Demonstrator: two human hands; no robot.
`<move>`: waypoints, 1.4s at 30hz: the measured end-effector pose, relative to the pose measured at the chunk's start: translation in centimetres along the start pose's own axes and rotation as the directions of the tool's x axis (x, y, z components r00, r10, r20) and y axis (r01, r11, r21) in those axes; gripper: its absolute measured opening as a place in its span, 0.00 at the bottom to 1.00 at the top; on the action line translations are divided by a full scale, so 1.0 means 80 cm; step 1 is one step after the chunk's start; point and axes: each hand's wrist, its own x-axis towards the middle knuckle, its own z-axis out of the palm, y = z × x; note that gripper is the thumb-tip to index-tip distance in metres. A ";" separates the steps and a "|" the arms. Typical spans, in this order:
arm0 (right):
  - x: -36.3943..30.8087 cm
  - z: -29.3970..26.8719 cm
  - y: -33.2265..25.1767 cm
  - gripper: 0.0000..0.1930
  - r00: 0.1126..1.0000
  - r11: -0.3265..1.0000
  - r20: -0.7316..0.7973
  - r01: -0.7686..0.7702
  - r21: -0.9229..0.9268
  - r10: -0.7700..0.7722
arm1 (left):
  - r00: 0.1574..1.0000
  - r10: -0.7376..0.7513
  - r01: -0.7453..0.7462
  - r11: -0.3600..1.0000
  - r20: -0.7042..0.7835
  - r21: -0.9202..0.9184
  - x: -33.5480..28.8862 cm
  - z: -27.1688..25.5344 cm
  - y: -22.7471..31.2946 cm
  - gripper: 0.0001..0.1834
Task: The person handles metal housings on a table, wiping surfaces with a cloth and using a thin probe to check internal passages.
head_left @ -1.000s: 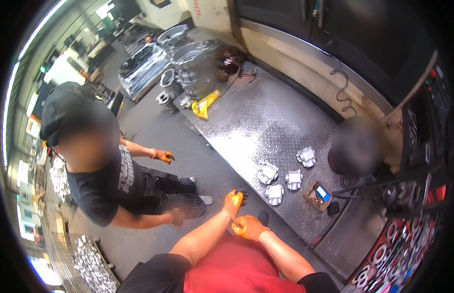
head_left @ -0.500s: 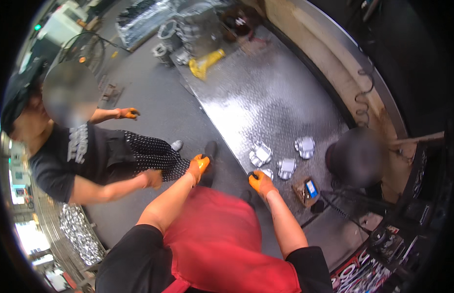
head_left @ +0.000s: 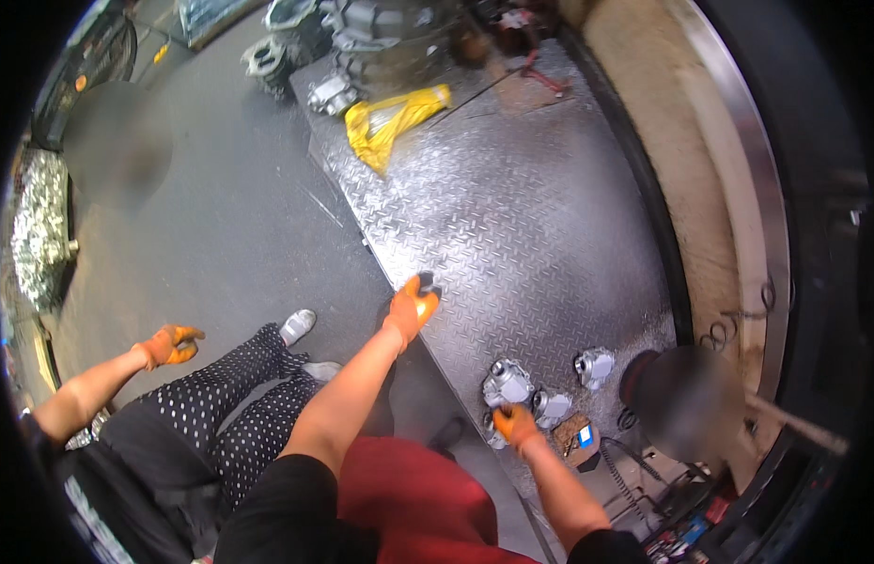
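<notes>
My left hand (head_left: 413,308), in an orange glove with dark fingertips, hovers by the left edge of the tread-plate metal table (head_left: 512,254). Its thumb and fingers are bent but apart, and I see nothing held. My right hand (head_left: 517,425), gloved alike, is lower right with fingers bent closed over a small silver metal casting (head_left: 491,436) at the table edge. Whether it grips that casting is hidden. Just beyond sits a second casting (head_left: 508,383), with a third casting (head_left: 553,408) to its right. Farther right, another casting (head_left: 595,368) stands apart.
A brown block with a blue-faced device (head_left: 585,437) lies beside the castings. Yellow fabric (head_left: 392,122) and large grey castings (head_left: 385,33) occupy the far end. At left stands a co-worker in dotted clothing (head_left: 211,399), with an orange-gloved hand (head_left: 172,346). A coiled cable (head_left: 625,489) hangs lower right.
The view has turned and tilted down. My left hand has moved from beside the co-worker to the table edge. My right hand now overlaps the nearest casting. The co-worker appears lower in view.
</notes>
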 end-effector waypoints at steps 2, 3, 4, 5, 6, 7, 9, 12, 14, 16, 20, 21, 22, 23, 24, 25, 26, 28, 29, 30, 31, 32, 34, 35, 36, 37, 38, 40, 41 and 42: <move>0.102 -0.049 -0.136 0.26 0.975 0.934 0.071 0.222 -0.278 -0.211 | 0.982 -0.104 0.010 0.863 -0.159 -0.505 0.063 -0.010 -0.060 0.21; 0.164 -0.053 -0.173 0.25 0.957 0.891 -0.045 0.249 -0.381 -0.286 | 0.979 -0.177 0.073 0.776 -0.106 -0.627 0.071 -0.014 -0.054 0.21; 0.235 -0.058 -0.210 0.24 0.928 0.858 -0.070 0.308 -0.411 -0.367 | 0.968 -0.245 0.130 0.671 -0.053 -0.730 0.064 -0.024 -0.036 0.21; 0.295 -0.069 -0.276 0.23 0.841 0.716 -0.057 0.420 -0.558 -0.538 | 0.974 -0.227 0.125 0.582 -0.013 -0.804 0.057 -0.025 -0.042 0.20; 0.337 -0.078 -0.359 0.20 0.807 0.604 -0.004 0.440 -0.664 -0.591 | 0.978 -0.207 0.111 0.463 0.014 -0.879 0.046 -0.025 -0.045 0.20; 0.386 -0.073 -0.422 0.18 0.667 0.496 -0.027 0.526 -0.691 -0.745 | 0.962 -0.237 0.192 0.243 0.134 -0.951 0.040 -0.005 -0.088 0.19; 0.444 -0.068 -0.569 0.17 0.660 0.328 0.056 0.443 -0.834 -0.749 | 0.963 -0.194 0.220 0.163 0.188 -0.962 0.004 0.031 -0.110 0.21; 0.532 -0.052 -0.701 0.17 0.612 0.246 0.015 0.341 -0.907 -0.791 | 0.920 -0.203 0.380 0.258 0.335 -0.888 -0.042 0.072 -0.119 0.22; 0.575 -0.032 -0.750 0.17 0.591 0.201 -0.003 0.270 -0.942 -0.807 | 0.830 -0.288 0.539 0.195 0.478 -0.819 -0.048 0.064 -0.097 0.22; 0.599 -0.007 -0.776 0.18 0.543 0.134 0.007 0.219 -0.966 -0.840 | 0.821 -0.296 0.559 0.240 0.488 -0.794 -0.037 0.070 -0.108 0.21; 0.619 0.029 -0.786 0.25 0.554 -0.059 0.147 0.174 -0.983 -0.819 | 0.848 -0.347 0.448 0.065 0.401 -0.892 0.013 0.065 -0.154 0.18; 0.619 0.038 -0.784 0.26 0.545 -0.108 0.198 0.192 -0.975 -0.815 | 0.881 -0.340 0.361 0.031 0.330 -0.932 0.037 0.051 -0.159 0.17; 0.611 0.044 -0.782 0.27 0.534 -0.162 0.249 0.206 -0.965 -0.808 | 0.953 -0.291 0.192 0.367 0.084 -0.910 0.088 0.016 -0.151 0.18; 0.602 0.050 -0.777 0.28 0.545 -0.178 0.296 0.259 -0.949 -0.784 | 0.962 -0.220 0.027 0.661 -0.160 -0.750 0.139 -0.019 -0.144 0.20; 0.592 0.061 -0.770 0.29 0.550 -0.194 0.344 0.312 -0.930 -0.761 | 0.946 -0.144 -0.053 0.815 -0.290 -0.577 0.196 -0.060 -0.115 0.24; 0.583 0.074 -0.763 0.29 0.549 -0.212 0.395 0.368 -0.906 -0.737 | 0.906 -0.065 -0.093 0.934 -0.419 -0.345 0.252 -0.103 -0.086 0.29; 0.580 0.085 -0.754 0.27 0.543 -0.296 0.466 0.374 -0.879 -0.698 | 0.843 0.010 -0.079 0.991 -0.538 -0.105 0.309 -0.146 -0.059 0.35; 0.581 0.088 -0.742 0.23 0.605 -0.221 0.459 0.428 -0.877 -0.650 | 0.868 -0.105 -0.011 0.973 -0.486 -0.229 0.381 -0.221 0.017 0.37; 0.583 0.083 -0.742 0.21 0.634 -0.110 0.406 0.453 -0.885 -0.658 | 0.859 -0.108 0.025 0.985 -0.501 -0.170 0.410 -0.239 0.037 0.35; 0.583 0.075 -0.743 0.19 0.642 -0.028 0.350 0.456 -0.890 -0.682 | 0.833 -0.199 0.103 0.973 -0.516 -0.209 0.443 -0.245 0.035 0.33; 0.584 0.063 -0.747 0.17 0.623 0.025 0.294 0.450 -0.893 -0.725 | 0.851 -0.250 0.160 0.961 -0.462 -0.226 0.468 -0.256 0.033 0.31; 0.589 0.044 -0.748 0.17 0.570 0.029 0.257 0.443 -0.896 -0.780 | 0.868 -0.221 0.216 0.974 -0.445 -0.064 0.479 -0.266 0.036 0.30; 0.599 0.012 -0.757 0.16 0.444 0.033 0.179 0.428 -0.903 -0.878 | 0.916 -0.012 0.139 0.948 -0.402 0.288 0.494 -0.275 0.014 0.27; 0.605 0.001 -0.764 0.16 0.438 -0.008 0.211 0.422 -0.907 -0.874 | 0.911 -0.062 0.149 0.971 -0.407 0.187 0.500 -0.275 0.007 0.27; 0.612 -0.007 -0.773 0.17 0.431 -0.050 0.246 0.418 -0.907 -0.868 | 0.905 -0.114 0.162 0.983 -0.409 0.084 0.504 -0.276 -0.002 0.27; 0.617 -0.008 -0.781 0.17 0.418 -0.095 0.286 0.421 -0.902 -0.862 | 0.895 -0.170 0.178 0.984 -0.412 -0.019 0.508 -0.280 -0.012 0.28; 0.616 0.000 -0.790 0.18 0.434 -0.135 0.323 0.410 -0.902 -0.841 | 0.868 -0.159 0.169 0.985 -0.470 -0.021 0.517 -0.280 -0.032 0.28; 0.618 0.020 -0.800 0.19 0.471 -0.211 0.387 0.385 -0.899 -0.793 | 0.809 -0.132 0.146 0.989 -0.573 -0.021 0.531 -0.272 -0.058 0.30; 0.621 0.028 -0.800 0.16 0.491 -0.216 0.382 0.362 -0.907 -0.783 | 0.838 -0.233 0.204 0.972 -0.493 -0.114 0.536 -0.277 -0.060 0.33; 0.626 0.032 -0.799 0.16 0.502 -0.207 0.374 0.357 -0.911 -0.780 | 0.826 -0.243 0.205 0.970 -0.509 -0.131 0.537 -0.277 -0.062 0.33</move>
